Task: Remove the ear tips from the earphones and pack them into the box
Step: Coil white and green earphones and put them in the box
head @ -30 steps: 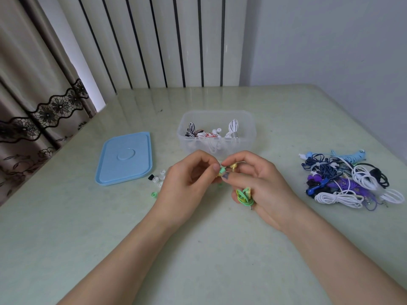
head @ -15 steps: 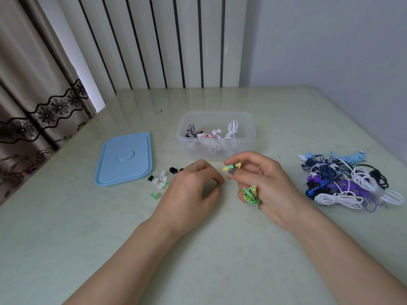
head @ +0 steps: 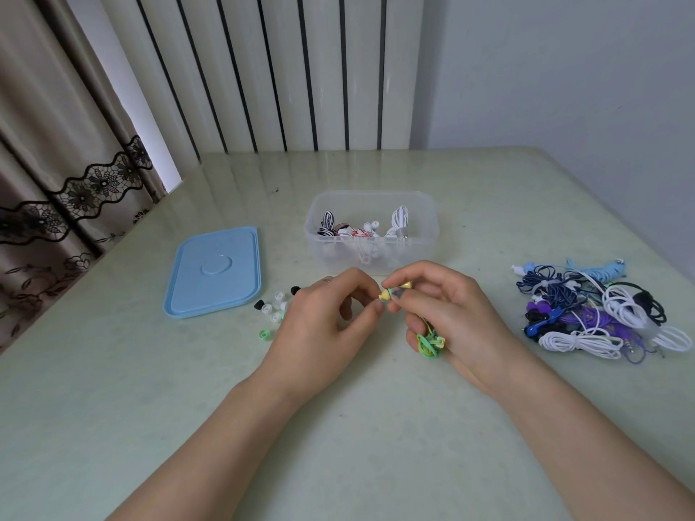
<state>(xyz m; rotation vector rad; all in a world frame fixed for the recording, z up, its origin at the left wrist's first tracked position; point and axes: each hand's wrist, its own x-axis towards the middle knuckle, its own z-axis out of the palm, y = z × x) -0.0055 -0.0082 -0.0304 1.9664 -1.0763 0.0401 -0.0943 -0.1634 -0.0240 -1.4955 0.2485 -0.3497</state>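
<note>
Yellow-and-green earphones [head: 395, 293] being held at the middle of the work: buds pinched in the right hand [head: 451, 314] between thumb and forefinger, green cord [head: 430, 342] bunched under the curled lower fingers of the same grip. Left hand [head: 323, 321] closing thumb and forefinger on the tip end of one bud, touching the right-hand fingertips; whether a tip is sitting there or already off, too small to tell.

Lying just left of the left-hand grip, on the bench [head: 338, 445]: loose ear tips [head: 272, 306], white, black and green, in a small scatter. Beyond those, further left, resting flat: blue lid [head: 214, 272]. Standing straight ahead of both grips, near but not touching: clear box [head: 372, 231], open, already holding several wound earphones in white, black-striped and red. Waiting well to the right of the right-hand grip: tangled pile of earphones [head: 601, 310], blue, purple, white and black.

Judging from this, running somewhere in the middle of the job: a few sets stripped and boxed, one set in hand, a good-sized heap not yet touched. Loose tips apparently staying outside the box, so possibly needing sorting as well. Lid going on last, presumably.
</note>
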